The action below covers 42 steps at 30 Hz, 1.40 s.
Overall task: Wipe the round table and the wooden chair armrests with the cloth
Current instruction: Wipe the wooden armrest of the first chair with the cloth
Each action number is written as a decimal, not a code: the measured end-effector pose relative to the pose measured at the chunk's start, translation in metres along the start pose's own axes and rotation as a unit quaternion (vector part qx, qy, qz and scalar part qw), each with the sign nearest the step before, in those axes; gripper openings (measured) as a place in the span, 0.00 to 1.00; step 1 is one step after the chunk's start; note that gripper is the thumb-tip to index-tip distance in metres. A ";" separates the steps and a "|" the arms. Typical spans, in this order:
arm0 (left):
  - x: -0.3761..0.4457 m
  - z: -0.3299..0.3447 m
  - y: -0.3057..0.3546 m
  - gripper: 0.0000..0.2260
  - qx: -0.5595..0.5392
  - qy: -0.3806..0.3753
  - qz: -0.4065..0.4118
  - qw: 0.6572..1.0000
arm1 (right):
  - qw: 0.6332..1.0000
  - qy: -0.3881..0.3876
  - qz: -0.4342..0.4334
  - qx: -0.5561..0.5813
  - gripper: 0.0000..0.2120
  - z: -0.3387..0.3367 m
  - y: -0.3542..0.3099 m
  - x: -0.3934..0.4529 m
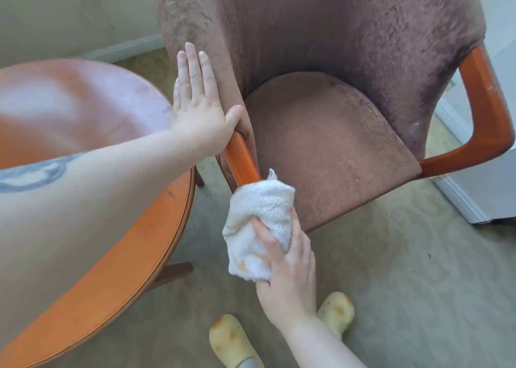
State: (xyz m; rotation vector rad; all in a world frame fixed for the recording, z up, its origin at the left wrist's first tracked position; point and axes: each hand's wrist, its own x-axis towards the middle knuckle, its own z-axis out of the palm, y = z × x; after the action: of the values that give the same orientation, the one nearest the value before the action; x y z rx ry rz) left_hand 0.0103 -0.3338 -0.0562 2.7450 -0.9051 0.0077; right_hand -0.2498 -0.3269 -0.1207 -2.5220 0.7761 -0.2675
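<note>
Head view: right hand (287, 258) grasps fluffy cloth (259, 222) around glossy armrest (241, 158); left hand (199, 99) flat, released.

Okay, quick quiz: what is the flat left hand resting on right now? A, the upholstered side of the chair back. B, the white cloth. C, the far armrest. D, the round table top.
A: the left hand lies open with straight fingers against the brown upholstery of the chair, just above the near armrest, while the right hand grips the cloth around that armrest's front end.
</note>
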 end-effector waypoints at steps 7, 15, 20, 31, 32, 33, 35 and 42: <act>-0.005 0.005 0.015 0.34 -0.088 0.024 -0.041 0.995 | 0.997 0.043 0.054 0.034 0.43 0.004 -0.042 0.056; 0.003 -0.002 0.007 0.38 -0.128 -0.054 -0.048 0.989 | 0.963 -0.098 0.082 0.239 0.32 -0.026 -0.002 0.049; 0.004 -0.005 0.008 0.40 -0.135 -0.089 -0.055 0.985 | 0.960 0.054 0.234 0.143 0.42 -0.007 -0.077 0.090; 0.007 -0.003 0.002 0.41 -0.118 -0.094 -0.039 0.988 | 0.831 -0.042 0.346 0.433 0.15 -0.003 0.016 0.037; 0.008 -0.004 0.002 0.41 -0.114 -0.094 -0.042 0.988 | 0.792 -0.101 0.390 0.459 0.12 -0.010 0.017 0.057; 0.007 -0.004 0.002 0.41 -0.110 -0.097 -0.044 0.988 | 0.754 -0.165 0.422 0.475 0.15 -0.015 0.018 0.070; 0.007 -0.004 0.002 0.41 -0.110 -0.101 -0.044 0.988 | 0.717 -0.224 0.498 0.434 0.23 -0.020 0.031 0.075; 0.008 -0.001 0.002 0.40 -0.118 -0.091 -0.036 0.988 | 0.730 -0.152 0.571 0.344 0.17 -0.030 0.016 0.037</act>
State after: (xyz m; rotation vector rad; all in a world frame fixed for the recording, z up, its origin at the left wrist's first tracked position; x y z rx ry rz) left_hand 0.0159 -0.3399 -0.0541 2.5842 -0.7941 -0.3450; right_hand -0.2367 -0.3710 -0.1011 -1.0292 1.5430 0.2561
